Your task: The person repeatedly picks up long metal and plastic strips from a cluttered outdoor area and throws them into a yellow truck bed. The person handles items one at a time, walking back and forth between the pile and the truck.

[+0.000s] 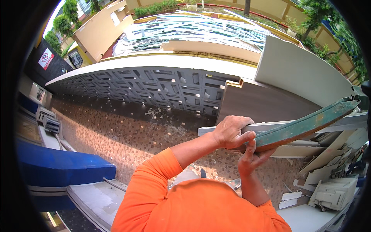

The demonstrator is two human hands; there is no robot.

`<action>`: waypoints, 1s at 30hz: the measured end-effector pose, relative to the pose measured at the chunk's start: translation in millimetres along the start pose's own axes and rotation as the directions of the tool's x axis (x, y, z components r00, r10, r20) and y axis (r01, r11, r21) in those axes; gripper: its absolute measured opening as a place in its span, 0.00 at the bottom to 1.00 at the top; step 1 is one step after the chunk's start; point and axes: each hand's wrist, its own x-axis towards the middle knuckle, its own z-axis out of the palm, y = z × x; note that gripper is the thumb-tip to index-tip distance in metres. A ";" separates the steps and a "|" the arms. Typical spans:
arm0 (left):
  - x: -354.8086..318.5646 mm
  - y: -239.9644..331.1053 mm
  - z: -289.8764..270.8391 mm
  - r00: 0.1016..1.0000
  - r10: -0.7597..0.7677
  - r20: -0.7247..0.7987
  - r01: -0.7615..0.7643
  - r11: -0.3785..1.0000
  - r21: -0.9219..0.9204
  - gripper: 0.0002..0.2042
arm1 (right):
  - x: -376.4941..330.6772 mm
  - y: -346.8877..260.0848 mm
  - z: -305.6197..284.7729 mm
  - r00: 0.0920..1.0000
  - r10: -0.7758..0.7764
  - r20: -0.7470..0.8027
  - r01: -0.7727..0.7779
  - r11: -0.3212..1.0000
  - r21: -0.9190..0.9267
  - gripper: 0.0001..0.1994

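Observation:
A long green metal channel (305, 127), with rust along its lower edge, slants up to the right in front of me. My left hand (233, 133) is closed over its near end from above, thumb along the side. From below, my right hand (253, 157) grips the same end, its thumb pressed up beside the left thumb. The channel's far end looks bent and torn. Behind both hands runs a pale grey beam (278, 126); whether my left hand also touches it I cannot tell.
A dark patterned block wall (162, 83) crosses ahead, with a heap of metal strips (201, 29) beyond it. Boards (266, 102) lean at the right. A white appliance casing (334, 193) and broken panels lie lower right. A blue ledge (65, 166) juts in at left.

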 end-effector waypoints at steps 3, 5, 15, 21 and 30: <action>-30.4 -13.7 -81.9 0.995 -0.018 -0.102 0.025 0.998 0.062 0.38 | -6.1 2.1 82.4 0.992 -0.057 0.115 0.053 0.998 0.039 0.42; -44.1 -21.3 -127.0 0.992 -0.033 -0.122 0.048 0.992 0.119 0.38 | -7.2 6.8 126.9 0.975 -0.095 0.203 0.072 0.991 0.117 0.41; -82.4 -94.8 -279.1 0.943 -0.064 -0.328 0.158 0.951 0.267 0.43 | -5.6 61.2 303.7 0.932 -0.085 0.353 -0.016 0.961 0.275 0.41; -45.2 -158.1 -370.5 0.929 -0.136 -0.344 0.243 0.926 0.289 0.41 | 47.3 113.2 415.9 0.915 -0.033 0.402 -0.105 0.943 0.315 0.40; 147.5 -261.9 -513.4 0.936 -0.222 -0.272 0.327 0.832 0.449 0.35 | 233.1 192.6 579.5 0.970 0.081 0.228 -0.174 0.886 0.430 0.38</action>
